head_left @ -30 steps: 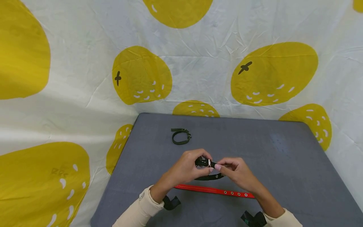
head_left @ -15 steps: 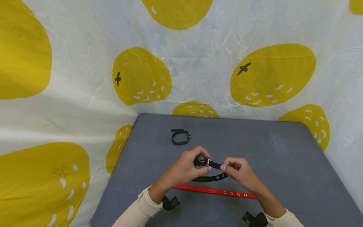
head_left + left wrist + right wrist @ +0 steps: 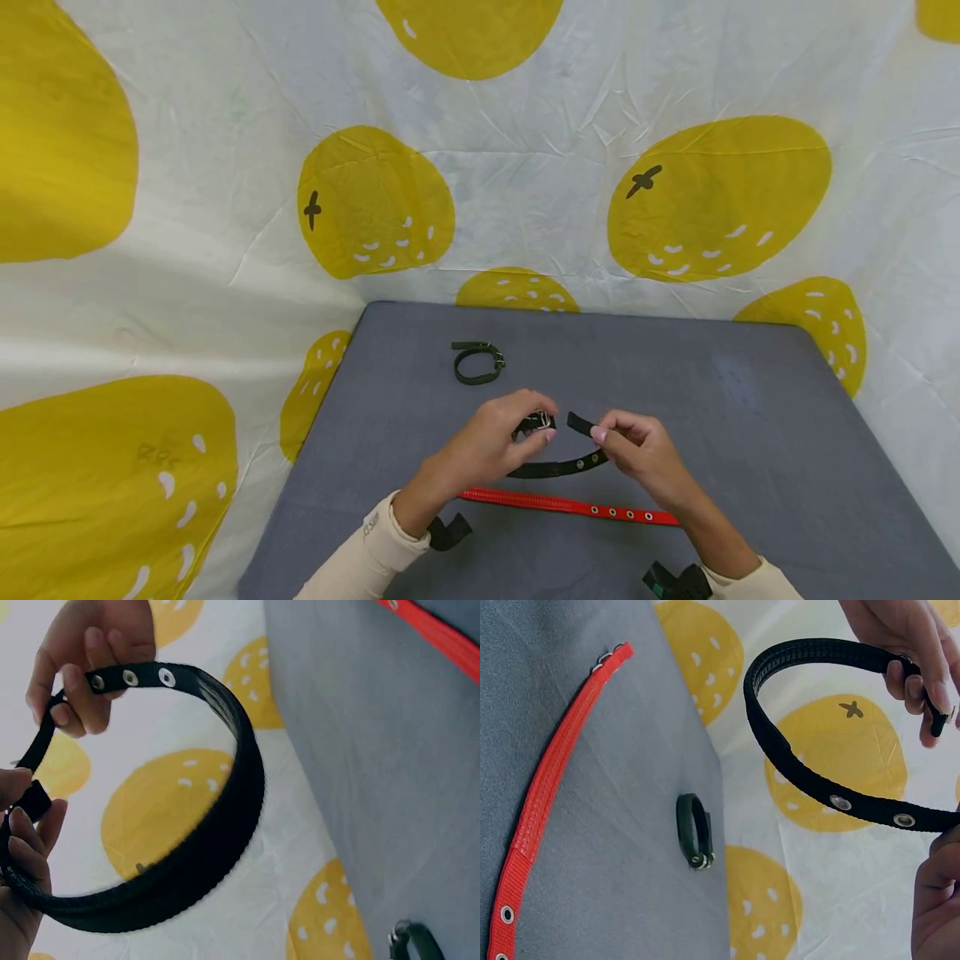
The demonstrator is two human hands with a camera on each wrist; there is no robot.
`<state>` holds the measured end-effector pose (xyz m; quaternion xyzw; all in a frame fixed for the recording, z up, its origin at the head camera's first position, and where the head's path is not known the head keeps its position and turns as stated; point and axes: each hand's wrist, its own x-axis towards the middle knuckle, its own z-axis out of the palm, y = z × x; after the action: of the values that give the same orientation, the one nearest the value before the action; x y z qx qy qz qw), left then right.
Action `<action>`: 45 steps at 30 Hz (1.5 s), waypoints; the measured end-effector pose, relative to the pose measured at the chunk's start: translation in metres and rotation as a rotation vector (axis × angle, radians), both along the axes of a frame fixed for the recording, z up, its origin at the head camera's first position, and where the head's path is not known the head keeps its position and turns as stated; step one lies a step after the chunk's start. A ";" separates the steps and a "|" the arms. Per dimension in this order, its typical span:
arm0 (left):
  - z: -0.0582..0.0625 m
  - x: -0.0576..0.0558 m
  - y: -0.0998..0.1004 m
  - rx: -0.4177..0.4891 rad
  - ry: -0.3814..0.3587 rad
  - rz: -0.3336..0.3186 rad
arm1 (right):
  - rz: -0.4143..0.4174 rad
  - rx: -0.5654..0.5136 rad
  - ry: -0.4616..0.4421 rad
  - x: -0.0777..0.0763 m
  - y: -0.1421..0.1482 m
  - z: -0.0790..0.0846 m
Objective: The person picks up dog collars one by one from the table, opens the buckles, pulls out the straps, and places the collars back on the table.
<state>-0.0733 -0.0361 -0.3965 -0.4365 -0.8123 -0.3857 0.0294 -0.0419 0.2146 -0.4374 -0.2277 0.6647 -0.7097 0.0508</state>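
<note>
A black collar (image 3: 555, 470) with metal eyelets is held up in a loop above the table. My left hand (image 3: 491, 437) pinches its buckle end, and the metal buckle (image 3: 544, 419) shows between thumb and fingers. My right hand (image 3: 637, 454) pinches the strap near its free tip (image 3: 577, 423), which points left toward the buckle, with a small gap between them in the head view. In the right wrist view the collar (image 3: 772, 742) curves round from the left hand (image 3: 915, 660) to the right hand (image 3: 939, 892).
A red collar (image 3: 525, 499) with eyelets lies stretched out on the grey table (image 3: 675, 367), below my hands. Farther back lies a dark green collar (image 3: 476, 379), buckled into a ring. A white cloth (image 3: 525, 200) printed with yellow fruit hangs behind the table.
The black strap's tip, earlier in the buckle, is now out of it. My right hand has shifted slightly right with the strap. The left hand has stayed nearly in place.
</note>
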 end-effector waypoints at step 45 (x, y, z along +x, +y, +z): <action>-0.028 -0.017 -0.043 -0.105 0.451 0.767 | -0.708 0.113 0.111 -0.008 0.048 -0.010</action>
<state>-0.0905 -0.0790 -0.4248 -0.1779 -0.9072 -0.2003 0.3244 -0.0498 0.2624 -0.4473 -0.0183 0.7422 -0.6321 -0.2221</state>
